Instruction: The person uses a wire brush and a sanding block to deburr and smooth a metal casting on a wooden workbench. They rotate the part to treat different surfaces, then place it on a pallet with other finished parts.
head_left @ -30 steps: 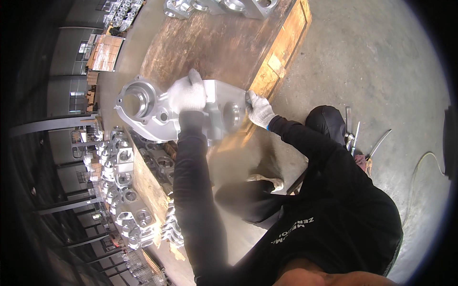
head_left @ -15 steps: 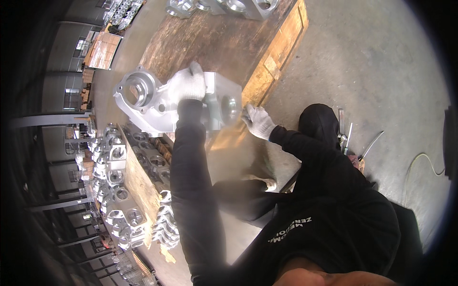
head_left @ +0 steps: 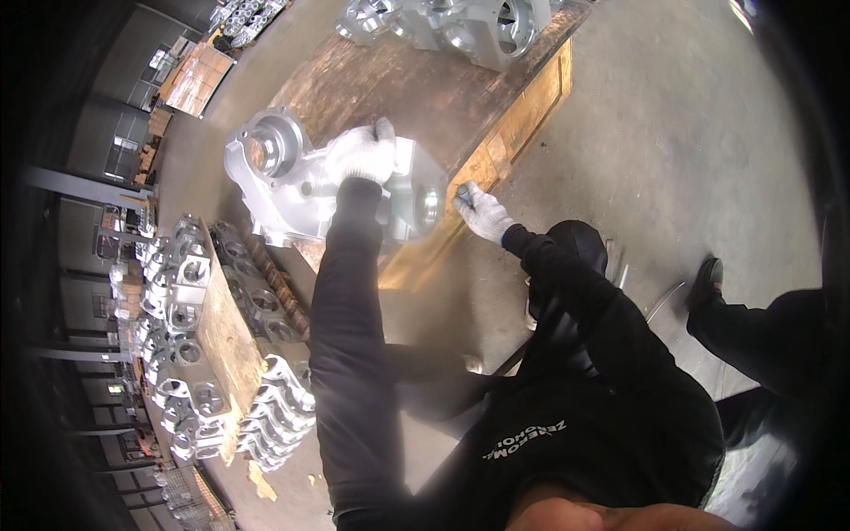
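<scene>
A large silvery metal casting (head_left: 288, 199), with a round bored opening at its left end, lies on the near end of a wooden crate top (head_left: 381, 97). My left hand (head_left: 361, 155), in a white knitted glove, rests over the casting's upper middle with the fingers curled round its edge. Just beyond the casting's right end, which has another round bore, is my right hand (head_left: 484, 217), also gloved. Its fingers are closed around a small thing with a bluish-grey end, too small to name.
More castings (head_left: 460, 26) stand at the crate's far end. Rows of similar castings (head_left: 186, 327) are stacked at the left beside a wooden board (head_left: 226, 332). On the right, another person's dark-trousered leg (head_left: 753, 332) stands on the concrete floor near a curved thin tool (head_left: 664, 301).
The view has shifted, so more of the castings at the far end shows. Another person's leg has come in at the right. My left hand stays on the casting; my right stays near its end.
</scene>
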Available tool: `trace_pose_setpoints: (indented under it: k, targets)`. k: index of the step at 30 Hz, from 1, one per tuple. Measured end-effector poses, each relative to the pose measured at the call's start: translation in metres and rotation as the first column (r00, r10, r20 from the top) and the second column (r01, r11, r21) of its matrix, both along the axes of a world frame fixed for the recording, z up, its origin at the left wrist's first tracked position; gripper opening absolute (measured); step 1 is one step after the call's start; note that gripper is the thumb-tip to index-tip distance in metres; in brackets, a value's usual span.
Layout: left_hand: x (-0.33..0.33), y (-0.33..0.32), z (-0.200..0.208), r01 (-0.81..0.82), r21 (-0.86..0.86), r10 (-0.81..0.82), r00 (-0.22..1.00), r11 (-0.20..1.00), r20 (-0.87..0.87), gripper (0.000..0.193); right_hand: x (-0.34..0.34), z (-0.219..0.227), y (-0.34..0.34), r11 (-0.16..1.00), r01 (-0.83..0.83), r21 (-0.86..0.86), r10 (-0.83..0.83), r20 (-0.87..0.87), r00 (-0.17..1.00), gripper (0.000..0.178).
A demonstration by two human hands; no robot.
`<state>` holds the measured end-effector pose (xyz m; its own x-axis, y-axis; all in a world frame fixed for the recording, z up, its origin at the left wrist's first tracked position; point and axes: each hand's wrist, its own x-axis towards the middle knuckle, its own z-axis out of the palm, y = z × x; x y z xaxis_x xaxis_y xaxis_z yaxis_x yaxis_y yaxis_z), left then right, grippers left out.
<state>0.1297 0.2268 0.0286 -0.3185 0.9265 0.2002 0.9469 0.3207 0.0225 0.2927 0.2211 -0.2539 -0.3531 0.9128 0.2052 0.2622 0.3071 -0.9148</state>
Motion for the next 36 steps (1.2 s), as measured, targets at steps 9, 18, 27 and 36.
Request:
trace_pose_setpoints:
  k: [9,18,27,36]
  targets:
    - [-0.003,-0.050,-0.007,0.188,0.093,-0.192,0.981,0.978,0.036,0.058,-0.009,0.014,-0.058,0.967,-0.072,-0.244,0.051,-0.089,0.995,0.027]
    - [-0.008,-0.055,-0.014,0.216,0.075,-0.219,0.975,0.973,0.028,0.054,-0.016,0.004,-0.058,0.995,0.055,-0.077,-0.063,-0.107,0.992,0.022]
    - [-0.006,-0.054,-0.006,0.214,-0.023,-0.213,0.975,0.976,0.063,0.053,-0.045,-0.029,-0.054,0.939,0.325,-0.110,-0.317,0.086,0.945,0.027]
    - [0.002,-0.051,-0.006,0.114,0.003,-0.114,0.986,0.993,0.119,0.058,-0.083,-0.126,-0.044,0.874,0.485,-0.034,-0.486,-0.017,0.874,0.036]
